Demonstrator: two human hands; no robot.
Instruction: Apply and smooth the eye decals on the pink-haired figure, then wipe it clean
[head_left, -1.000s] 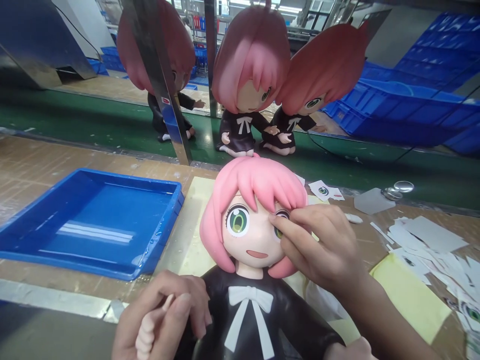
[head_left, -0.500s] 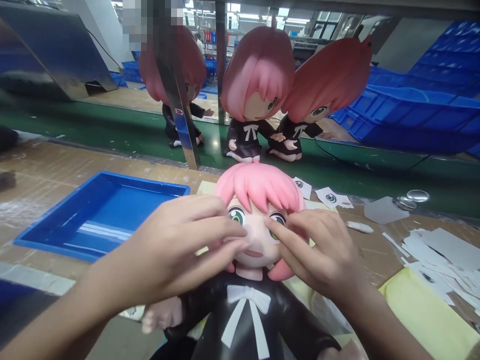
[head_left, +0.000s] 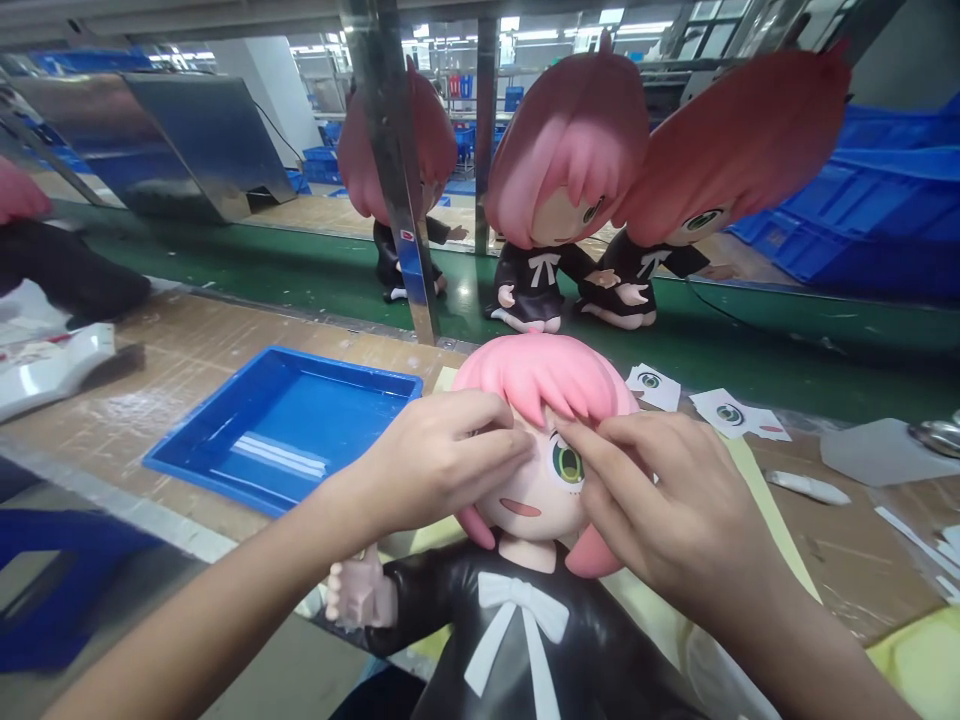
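Observation:
A large kneeling figure with pink hair, a black dress and a white bow faces me from the bench. My left hand covers the eye on the left of its face, thumb and fingertips pinched together. Whatever may be between them is too small or hidden to make out. My right hand reaches over the face from the other side. Its index fingertip touches the forehead just above the uncovered green eye, with the thumb lower and apart. Yellow cloth shows beneath the figure.
A blue tray lies to the left. Printed eye cutouts, a white tube-like piece and paper scraps lie to the right. Behind stand several similar figures, metal posts and blue crates.
The camera view has swung left, so the scene shifts right. Both hands have risen slightly on the face; my right index finger moved up from beside the eye to above it.

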